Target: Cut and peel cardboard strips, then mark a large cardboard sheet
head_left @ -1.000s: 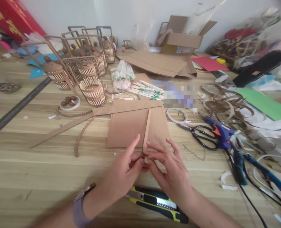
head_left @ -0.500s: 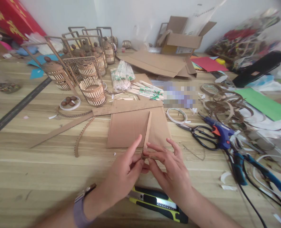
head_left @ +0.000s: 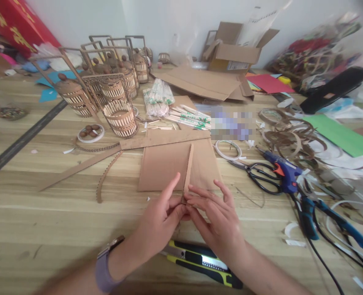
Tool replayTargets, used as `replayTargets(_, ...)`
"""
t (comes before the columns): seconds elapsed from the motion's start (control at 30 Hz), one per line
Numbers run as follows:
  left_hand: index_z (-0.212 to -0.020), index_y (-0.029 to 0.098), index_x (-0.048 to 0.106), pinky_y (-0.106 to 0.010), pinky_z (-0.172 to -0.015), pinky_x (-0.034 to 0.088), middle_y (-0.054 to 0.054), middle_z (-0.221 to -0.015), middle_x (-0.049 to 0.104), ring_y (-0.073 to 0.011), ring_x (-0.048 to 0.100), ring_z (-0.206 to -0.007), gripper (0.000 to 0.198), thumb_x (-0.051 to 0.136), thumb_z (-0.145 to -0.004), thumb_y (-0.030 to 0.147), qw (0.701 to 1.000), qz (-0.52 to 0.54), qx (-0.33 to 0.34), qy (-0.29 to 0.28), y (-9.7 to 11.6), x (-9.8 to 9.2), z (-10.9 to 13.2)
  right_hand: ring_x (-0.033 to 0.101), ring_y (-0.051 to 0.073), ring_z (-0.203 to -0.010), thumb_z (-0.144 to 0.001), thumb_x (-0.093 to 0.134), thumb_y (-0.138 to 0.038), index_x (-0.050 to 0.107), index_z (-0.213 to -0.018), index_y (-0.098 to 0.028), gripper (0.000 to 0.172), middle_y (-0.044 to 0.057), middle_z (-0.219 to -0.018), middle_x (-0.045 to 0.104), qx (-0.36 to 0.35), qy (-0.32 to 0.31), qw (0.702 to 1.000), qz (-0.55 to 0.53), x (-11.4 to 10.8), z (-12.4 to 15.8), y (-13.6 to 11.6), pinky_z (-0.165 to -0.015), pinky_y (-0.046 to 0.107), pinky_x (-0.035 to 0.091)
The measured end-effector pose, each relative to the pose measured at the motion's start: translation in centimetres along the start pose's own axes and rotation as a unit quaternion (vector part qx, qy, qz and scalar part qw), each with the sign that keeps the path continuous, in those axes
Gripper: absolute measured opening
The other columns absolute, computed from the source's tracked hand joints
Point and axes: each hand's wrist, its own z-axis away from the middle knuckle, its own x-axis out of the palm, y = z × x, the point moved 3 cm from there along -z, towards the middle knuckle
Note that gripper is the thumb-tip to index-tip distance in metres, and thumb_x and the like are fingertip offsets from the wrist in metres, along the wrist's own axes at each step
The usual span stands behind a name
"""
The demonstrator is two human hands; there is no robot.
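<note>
A narrow cardboard strip (head_left: 188, 166) stands on edge over a flat cardboard sheet (head_left: 163, 164), running away from me. My left hand (head_left: 159, 223) pinches the strip's near end between thumb and fingers, index finger pointing forward. My right hand (head_left: 219, 223) pinches the same end from the other side, its other fingers spread. A watch with a purple band sits on my left wrist. A yellow and black utility knife (head_left: 199, 262) lies on the wooden table just below both hands.
Black scissors (head_left: 258, 176) and a blue glue gun (head_left: 284, 172) with cables lie to the right. Tape rolls (head_left: 228, 148), curled cardboard strips (head_left: 288, 135), chopstick packs (head_left: 172, 108), wooden lantern models (head_left: 107, 90) and cardboard boxes (head_left: 230, 53) crowd the far side.
The strip's far end tilted slightly left and my hands shifted a little; both still pinch the strip's near end.
</note>
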Motion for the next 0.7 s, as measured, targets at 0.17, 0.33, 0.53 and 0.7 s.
replayTargets(0.17,-0.158,0.023,0.011,-0.039,-0.090,0.055,-0.008,-0.110,0.071,-0.0184,0.067,-0.091,0.075,0.052,-0.098,0.041,1.000,-0.013,0.017,-0.019,-0.38,0.17,0.45,0.072,0.017,-0.100,-0.091,0.057,-0.007,0.056,-0.097,-0.021,0.015,0.001,-0.093,0.077,0.017,0.004,1.000,-0.010,-0.41,-0.07,0.10,-0.114,0.039,0.027)
replayTargets(0.33,-0.158,0.022,0.011,-0.037,-0.090,0.054,-0.010,-0.116,0.070,-0.0194,0.067,-0.095,0.077,0.054,-0.097,0.042,1.000,0.011,0.011,-0.024,-0.26,0.12,0.41,0.073,0.017,-0.098,-0.090,0.057,-0.008,0.056,-0.097,-0.023,0.016,-0.001,-0.091,0.077,0.018,0.011,1.000,-0.005,-0.59,-0.20,-0.02,-0.113,0.039,0.029)
replayTargets(0.53,-0.157,0.015,0.013,-0.035,-0.091,0.052,-0.013,-0.116,0.070,-0.0203,0.065,-0.099,0.085,0.058,-0.094,0.048,1.000,0.019,0.003,-0.013,0.44,0.05,-0.08,0.071,0.019,-0.103,-0.090,0.061,-0.009,0.057,-0.101,-0.022,0.017,0.001,-0.096,0.077,0.003,0.008,1.000,0.002,-0.21,-0.13,-0.25,-0.114,0.042,0.028)
replayTargets(0.7,-0.157,0.016,0.013,-0.034,-0.088,0.053,-0.009,-0.106,0.072,-0.0186,0.065,-0.093,0.081,0.056,-0.095,0.045,1.000,-0.004,0.001,-0.005,0.31,0.10,0.08,0.070,0.018,-0.104,-0.090,0.058,-0.005,0.058,-0.100,-0.022,0.020,-0.001,-0.096,0.077,0.000,-0.001,1.000,0.004,-0.15,0.03,-0.19,-0.115,0.041,0.027)
